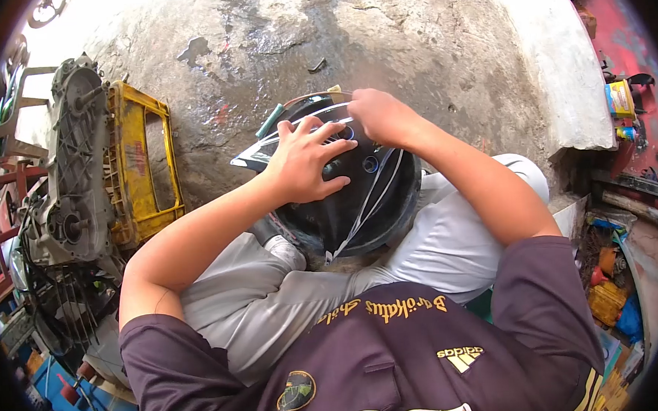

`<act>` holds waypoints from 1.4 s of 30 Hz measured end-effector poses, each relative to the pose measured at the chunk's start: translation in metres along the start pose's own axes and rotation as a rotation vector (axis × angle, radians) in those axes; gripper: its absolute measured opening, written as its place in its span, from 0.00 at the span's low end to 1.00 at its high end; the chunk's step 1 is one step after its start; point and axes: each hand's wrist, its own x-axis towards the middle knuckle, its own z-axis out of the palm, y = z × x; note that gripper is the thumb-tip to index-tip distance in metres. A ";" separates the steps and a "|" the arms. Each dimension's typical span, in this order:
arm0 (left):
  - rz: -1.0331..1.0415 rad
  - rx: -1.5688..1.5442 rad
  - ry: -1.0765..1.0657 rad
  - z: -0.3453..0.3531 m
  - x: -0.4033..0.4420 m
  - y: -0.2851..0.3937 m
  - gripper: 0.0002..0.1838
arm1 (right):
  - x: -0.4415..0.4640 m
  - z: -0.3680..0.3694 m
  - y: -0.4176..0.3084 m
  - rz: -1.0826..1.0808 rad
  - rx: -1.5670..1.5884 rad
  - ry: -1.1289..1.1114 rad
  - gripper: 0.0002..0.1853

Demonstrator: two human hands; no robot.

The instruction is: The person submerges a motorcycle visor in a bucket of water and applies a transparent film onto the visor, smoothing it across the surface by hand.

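Note:
My left hand lies with spread fingers on a glossy black panel with white stripes and blue ring marks. The panel looks like a motorcycle body part, and it ends in a white pointed tip on the left. It rests over a round black basin between my legs. At the panel's far right side, my right hand is closed with its fingers curled down; what they grip, if anything, is hidden. A pale green stick-like piece sits by the basin's far left rim.
A yellow plastic crate stands on edge to my left, beside a grey metal engine case. Wet patches mark the concrete floor. On the right are a white concrete ledge, a yellow can and a heap of mixed parts.

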 end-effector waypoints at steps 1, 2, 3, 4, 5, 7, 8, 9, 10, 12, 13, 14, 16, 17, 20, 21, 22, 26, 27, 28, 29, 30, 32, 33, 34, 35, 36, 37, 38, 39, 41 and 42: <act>0.000 -0.007 0.004 0.000 0.000 0.000 0.34 | -0.003 -0.002 0.004 -0.004 -0.022 0.006 0.07; -0.002 -0.016 0.009 0.000 -0.001 0.000 0.34 | -0.005 -0.005 0.010 0.014 -0.056 -0.001 0.07; -0.007 -0.018 0.010 0.000 -0.001 0.000 0.34 | -0.005 -0.007 0.012 0.010 -0.055 -0.004 0.07; -0.011 -0.016 0.010 0.000 -0.001 0.000 0.34 | -0.004 -0.008 0.013 0.092 -0.068 -0.031 0.08; -0.013 -0.015 0.010 0.000 -0.001 0.000 0.34 | -0.004 -0.008 0.014 0.174 -0.082 -0.057 0.08; -0.016 -0.007 0.003 0.002 -0.001 0.001 0.34 | 0.003 0.000 -0.002 0.105 0.031 -0.025 0.08; -0.024 0.014 0.002 0.001 0.000 0.001 0.34 | 0.005 0.003 -0.006 0.078 0.003 -0.016 0.08; -0.021 0.017 0.003 0.001 0.001 0.001 0.34 | 0.006 0.005 -0.007 0.050 -0.024 -0.004 0.08; -0.017 0.001 0.007 0.001 0.001 0.000 0.34 | 0.004 0.003 -0.003 0.050 -0.023 -0.001 0.08; -0.017 -0.016 0.009 0.001 -0.001 0.000 0.34 | -0.002 -0.001 0.008 0.034 -0.075 0.025 0.08; -0.017 -0.016 0.010 0.000 -0.001 0.000 0.34 | 0.000 0.000 0.009 0.030 -0.075 0.023 0.08; -0.017 -0.018 0.012 0.000 -0.001 0.000 0.34 | 0.001 0.001 0.011 0.058 -0.092 -0.007 0.07; -0.022 -0.011 0.011 0.001 -0.001 0.000 0.34 | 0.002 0.001 0.002 0.122 -0.058 -0.011 0.07; -0.022 -0.002 0.007 0.002 0.000 0.000 0.34 | 0.001 0.003 -0.002 0.127 -0.062 -0.015 0.07; -0.020 -0.007 0.008 0.002 0.000 0.000 0.34 | -0.002 0.006 -0.001 0.117 0.049 0.036 0.09; -0.021 -0.003 0.007 0.000 0.000 0.000 0.34 | -0.004 0.004 0.004 0.115 0.051 0.039 0.09; -0.025 -0.010 0.004 -0.001 0.000 0.001 0.34 | -0.005 0.001 0.010 0.155 0.050 0.036 0.08; -0.019 -0.012 0.018 0.002 0.000 0.000 0.34 | 0.002 0.009 0.000 0.162 0.055 0.026 0.07; -0.012 -0.013 0.020 0.002 0.001 0.001 0.34 | 0.002 0.009 -0.004 0.151 0.055 0.022 0.06; -0.013 -0.012 0.013 0.002 0.001 0.001 0.34 | 0.001 0.006 -0.010 0.130 0.045 0.043 0.07; -0.015 -0.008 0.005 0.002 0.001 0.000 0.34 | 0.001 0.005 -0.006 0.132 0.044 0.047 0.07; -0.013 -0.004 0.004 0.001 0.001 0.000 0.34 | 0.000 0.002 -0.001 0.133 -0.015 0.035 0.07; -0.018 -0.005 0.020 0.002 -0.001 0.000 0.34 | -0.005 -0.003 0.009 0.151 -0.089 0.010 0.08; -0.022 -0.005 0.020 0.000 -0.001 0.001 0.34 | -0.004 -0.003 0.008 0.148 -0.089 0.008 0.08; -0.022 -0.011 0.015 0.000 -0.001 0.001 0.35 | -0.003 -0.002 0.009 0.166 -0.073 0.005 0.07; -0.022 -0.018 0.009 -0.001 -0.001 0.002 0.35 | -0.003 -0.002 0.009 0.185 -0.058 0.002 0.07; -0.021 -0.021 0.009 0.001 -0.001 0.001 0.35 | -0.001 0.000 0.003 0.140 -0.031 0.030 0.07; -0.021 -0.011 0.010 0.002 -0.001 0.001 0.35 | 0.001 0.001 -0.002 0.146 -0.032 0.028 0.07; -0.020 0.002 0.012 0.002 0.000 0.001 0.35 | 0.005 0.001 -0.007 0.114 -0.039 -0.008 0.07; -0.016 0.004 0.011 0.002 0.001 0.002 0.35 | 0.006 -0.001 -0.009 0.081 -0.045 -0.043 0.07; -0.017 -0.002 0.009 0.001 0.000 0.001 0.35 | 0.002 0.000 0.004 0.080 0.022 -0.027 0.08; -0.018 0.000 0.008 0.000 -0.001 0.001 0.35 | -0.001 -0.003 0.009 0.125 -0.022 -0.021 0.07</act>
